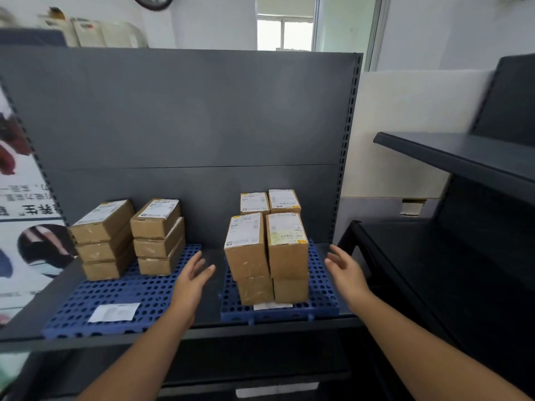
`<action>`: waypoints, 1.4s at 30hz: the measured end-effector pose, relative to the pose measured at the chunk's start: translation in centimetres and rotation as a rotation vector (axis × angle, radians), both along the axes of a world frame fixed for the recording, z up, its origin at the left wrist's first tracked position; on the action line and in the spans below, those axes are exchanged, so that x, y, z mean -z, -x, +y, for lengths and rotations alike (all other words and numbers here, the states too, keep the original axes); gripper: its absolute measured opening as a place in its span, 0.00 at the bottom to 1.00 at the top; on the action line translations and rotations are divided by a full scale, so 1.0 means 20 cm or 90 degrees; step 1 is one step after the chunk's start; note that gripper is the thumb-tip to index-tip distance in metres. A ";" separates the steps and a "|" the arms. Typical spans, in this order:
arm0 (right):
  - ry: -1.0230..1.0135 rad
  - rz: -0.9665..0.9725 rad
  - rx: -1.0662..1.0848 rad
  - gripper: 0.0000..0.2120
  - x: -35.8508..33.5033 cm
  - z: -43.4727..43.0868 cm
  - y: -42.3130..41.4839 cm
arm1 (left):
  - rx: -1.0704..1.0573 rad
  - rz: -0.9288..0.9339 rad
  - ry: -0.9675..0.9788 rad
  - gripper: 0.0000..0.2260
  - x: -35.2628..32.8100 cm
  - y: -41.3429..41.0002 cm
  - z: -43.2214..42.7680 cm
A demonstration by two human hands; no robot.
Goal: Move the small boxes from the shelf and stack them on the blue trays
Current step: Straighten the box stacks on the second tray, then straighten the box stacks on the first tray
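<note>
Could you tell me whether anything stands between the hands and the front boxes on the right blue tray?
Nothing visible does. The left hand is open in the gap left of the right blue tray, the right hand open by its right edge; only air and bare tray separate them from the front boxes.

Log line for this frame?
left hand: open, empty; right hand: open, empty; brown cardboard boxes: stacked on both blue perforated plastic trays; hands flank right tray's boxes, no contact

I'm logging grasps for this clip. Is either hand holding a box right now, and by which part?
Nothing is held. The left hand and right hand are open, either side of the boxes, touching none.
</note>
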State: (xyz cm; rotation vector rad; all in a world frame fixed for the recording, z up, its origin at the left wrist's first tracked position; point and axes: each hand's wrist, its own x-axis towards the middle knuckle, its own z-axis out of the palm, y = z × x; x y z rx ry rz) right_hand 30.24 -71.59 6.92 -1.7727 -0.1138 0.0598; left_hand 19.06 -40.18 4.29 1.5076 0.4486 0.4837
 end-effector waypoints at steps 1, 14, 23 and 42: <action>0.014 -0.006 -0.004 0.24 0.00 -0.02 0.02 | -0.006 0.010 -0.019 0.27 0.01 0.04 0.00; 0.142 -0.215 -0.026 0.25 0.00 -0.02 0.39 | -0.082 0.082 -0.344 0.32 0.04 0.52 0.09; 0.235 -0.365 -0.054 0.25 -0.02 0.35 0.68 | -0.062 0.071 -0.403 0.33 0.05 0.76 0.43; 0.255 -0.214 -0.139 0.29 0.11 1.35 0.86 | -0.039 0.092 -0.477 0.34 0.01 0.95 1.29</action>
